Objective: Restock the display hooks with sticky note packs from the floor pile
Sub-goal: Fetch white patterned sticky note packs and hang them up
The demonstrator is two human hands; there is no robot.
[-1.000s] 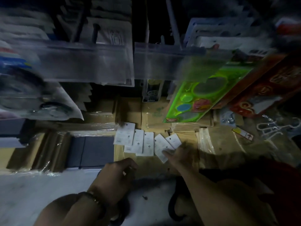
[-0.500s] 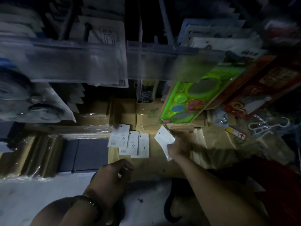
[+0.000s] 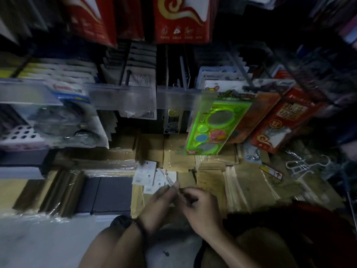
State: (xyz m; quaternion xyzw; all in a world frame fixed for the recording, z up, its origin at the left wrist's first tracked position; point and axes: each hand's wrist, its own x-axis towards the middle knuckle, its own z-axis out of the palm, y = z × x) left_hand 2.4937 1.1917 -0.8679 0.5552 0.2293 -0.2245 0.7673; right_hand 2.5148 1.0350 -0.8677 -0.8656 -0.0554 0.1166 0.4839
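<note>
Now, on the head view, our two hands meet low in the frame. The left hand (image 3: 160, 206) and right hand (image 3: 201, 207) pinch one thin sticky note pack (image 3: 171, 180) between curled fingers, edge-on and blurred. Just beyond, the other packs (image 3: 146, 172) lie fanned on brown paper stacks (image 3: 249, 182) on the floor, below a green stencil card (image 3: 216, 124).

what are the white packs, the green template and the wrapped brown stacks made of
White packs: seemingly matt white card, with printed marks and a punched hole.
Green template: probably glossy translucent plastic, neon with cut-out circles.
Brown stacks: likely kraft paper under clear film that glints.
</note>
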